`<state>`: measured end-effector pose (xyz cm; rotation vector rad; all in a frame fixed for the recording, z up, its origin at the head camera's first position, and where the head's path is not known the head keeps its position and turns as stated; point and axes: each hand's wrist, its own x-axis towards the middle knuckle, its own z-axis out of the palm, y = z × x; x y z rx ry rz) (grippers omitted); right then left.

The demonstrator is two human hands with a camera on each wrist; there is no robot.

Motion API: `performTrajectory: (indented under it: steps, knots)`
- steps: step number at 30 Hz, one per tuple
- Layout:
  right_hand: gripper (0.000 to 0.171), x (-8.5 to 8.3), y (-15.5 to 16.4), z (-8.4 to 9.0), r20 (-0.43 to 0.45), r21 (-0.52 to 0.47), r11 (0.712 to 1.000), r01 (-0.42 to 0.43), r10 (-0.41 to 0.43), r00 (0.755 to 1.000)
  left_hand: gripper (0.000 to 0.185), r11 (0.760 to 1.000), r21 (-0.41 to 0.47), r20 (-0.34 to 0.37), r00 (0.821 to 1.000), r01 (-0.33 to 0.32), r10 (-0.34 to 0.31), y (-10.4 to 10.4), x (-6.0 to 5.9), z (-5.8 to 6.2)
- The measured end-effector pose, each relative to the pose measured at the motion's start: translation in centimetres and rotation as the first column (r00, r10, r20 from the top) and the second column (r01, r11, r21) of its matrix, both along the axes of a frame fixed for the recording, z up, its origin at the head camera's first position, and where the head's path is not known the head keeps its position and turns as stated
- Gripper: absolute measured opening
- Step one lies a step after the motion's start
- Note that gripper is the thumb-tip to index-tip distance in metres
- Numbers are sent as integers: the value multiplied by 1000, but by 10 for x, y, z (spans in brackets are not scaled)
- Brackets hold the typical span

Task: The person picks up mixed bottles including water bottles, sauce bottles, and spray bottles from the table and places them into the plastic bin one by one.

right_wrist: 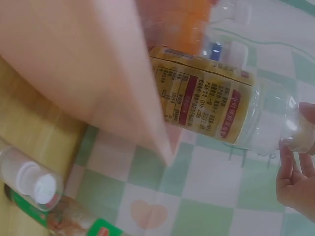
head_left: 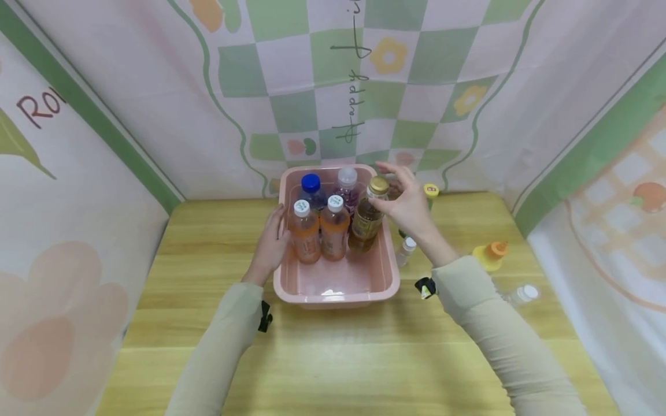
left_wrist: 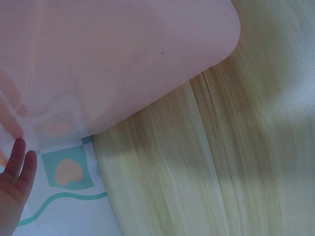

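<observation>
A pink plastic basin stands on the table, holding several upright bottles. My left hand lies along its left side; in the left wrist view, straight fingers touch the outer wall. My right hand holds the neck of a gold-capped bottle, thumb on one side and fingers on the other. This bottle of brown liquid is inside the basin at the right; its yellow label shows above the rim. Beside it are two orange drink bottles with white caps, a blue-capped bottle and a clear-capped purple bottle.
Right of the basin stand a small white-capped bottle and a yellow-capped bottle. Farther right are a yellow squeeze bottle with an orange nozzle and another white-capped clear bottle. A patterned cloth hangs behind the table.
</observation>
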<state>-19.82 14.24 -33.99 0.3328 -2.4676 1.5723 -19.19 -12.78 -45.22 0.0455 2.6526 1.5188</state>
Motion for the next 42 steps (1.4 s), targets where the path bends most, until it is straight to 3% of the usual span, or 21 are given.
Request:
performTrajectory:
  steps: [16,28,42]
  knots:
    - [69,-7,-4,-28,23,92,996,10,-12,1000,61,1000,9,13,1000,-6,6,0,2,2]
    - [67,-4,-6,-38,91,105,994,-17,7,996,61,1000,-6,1,1000,-1,1,0,1,1]
    - [69,-6,-4,-47,66,172,985,-8,-3,998,62,1000,-3,0,1000,-7,7,0,2,1]
